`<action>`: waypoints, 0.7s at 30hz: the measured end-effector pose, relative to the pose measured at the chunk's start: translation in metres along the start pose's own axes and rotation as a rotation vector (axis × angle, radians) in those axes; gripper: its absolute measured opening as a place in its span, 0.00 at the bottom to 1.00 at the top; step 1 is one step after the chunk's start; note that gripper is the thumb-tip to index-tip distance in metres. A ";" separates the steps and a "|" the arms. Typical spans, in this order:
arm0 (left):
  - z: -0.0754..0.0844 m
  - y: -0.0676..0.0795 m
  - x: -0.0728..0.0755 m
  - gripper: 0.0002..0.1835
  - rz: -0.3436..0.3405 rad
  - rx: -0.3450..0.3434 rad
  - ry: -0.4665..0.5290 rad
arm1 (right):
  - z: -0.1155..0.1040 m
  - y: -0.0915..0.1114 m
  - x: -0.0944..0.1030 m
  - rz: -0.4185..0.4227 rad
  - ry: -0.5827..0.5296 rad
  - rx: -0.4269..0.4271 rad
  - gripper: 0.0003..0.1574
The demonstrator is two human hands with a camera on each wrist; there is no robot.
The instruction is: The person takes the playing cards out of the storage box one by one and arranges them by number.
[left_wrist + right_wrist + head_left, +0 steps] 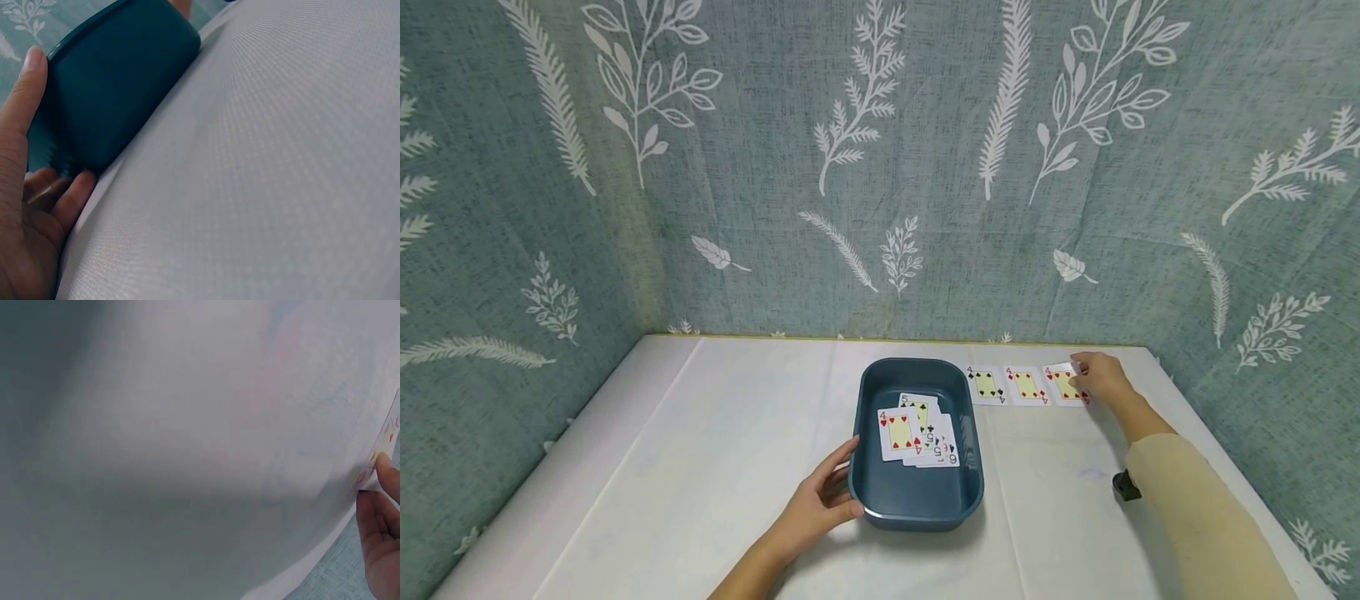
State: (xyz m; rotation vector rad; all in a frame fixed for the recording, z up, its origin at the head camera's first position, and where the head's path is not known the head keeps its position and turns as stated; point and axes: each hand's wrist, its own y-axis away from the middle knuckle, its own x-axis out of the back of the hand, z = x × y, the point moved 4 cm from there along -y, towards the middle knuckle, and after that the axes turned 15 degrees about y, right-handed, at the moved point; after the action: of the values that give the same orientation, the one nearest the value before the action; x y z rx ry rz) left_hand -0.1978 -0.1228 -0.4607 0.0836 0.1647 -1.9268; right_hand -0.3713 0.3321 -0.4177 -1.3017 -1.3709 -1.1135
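My left hand grips the left side of a dark blue plastic tray, its thumb by the near corner. In the left wrist view the thumb reaches the rim and the fingers bend at the base. Inside the tray lie several loose, overlapping playing cards, a four of hearts on top. At the far right of the table, my right hand pinches the upper right edge of a red four card. In the right wrist view the thumb lies on this card, with fingers behind it.
Two other fours, a black one and a four of diamonds, lie face up in a row between the tray and the right-hand card. White cloth covers the table. Leaf-patterned green-blue fabric rises behind and at both sides.
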 end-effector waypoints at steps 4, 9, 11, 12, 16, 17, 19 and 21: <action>0.002 0.000 -0.001 0.43 -0.009 -0.001 -0.001 | -0.002 0.003 0.001 0.003 0.008 -0.009 0.32; 0.003 0.000 -0.001 0.43 -0.014 -0.002 0.005 | -0.005 0.008 0.001 0.010 0.010 -0.018 0.32; 0.003 0.000 -0.001 0.43 -0.013 0.001 0.005 | -0.007 0.010 0.001 0.036 0.022 -0.005 0.33; 0.003 0.000 -0.001 0.43 -0.012 0.003 0.003 | -0.009 0.011 0.002 0.050 0.025 0.001 0.33; 0.002 0.000 -0.001 0.43 -0.004 0.012 -0.004 | -0.017 0.014 0.004 0.110 0.006 0.022 0.33; 0.002 0.000 -0.001 0.43 -0.003 0.013 -0.004 | -0.019 0.015 0.004 0.123 -0.004 0.026 0.33; 0.002 0.001 -0.001 0.43 -0.002 0.012 -0.006 | -0.024 0.016 0.005 0.147 -0.029 0.039 0.34; 0.002 0.001 -0.001 0.43 -0.002 0.011 -0.006 | -0.030 0.017 0.007 0.169 -0.046 0.058 0.34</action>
State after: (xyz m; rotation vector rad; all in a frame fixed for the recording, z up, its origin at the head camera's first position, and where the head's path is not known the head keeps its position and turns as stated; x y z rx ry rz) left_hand -0.1967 -0.1229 -0.4590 0.0848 0.1502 -1.9301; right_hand -0.3532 0.3047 -0.4056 -1.3809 -1.2910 -0.9277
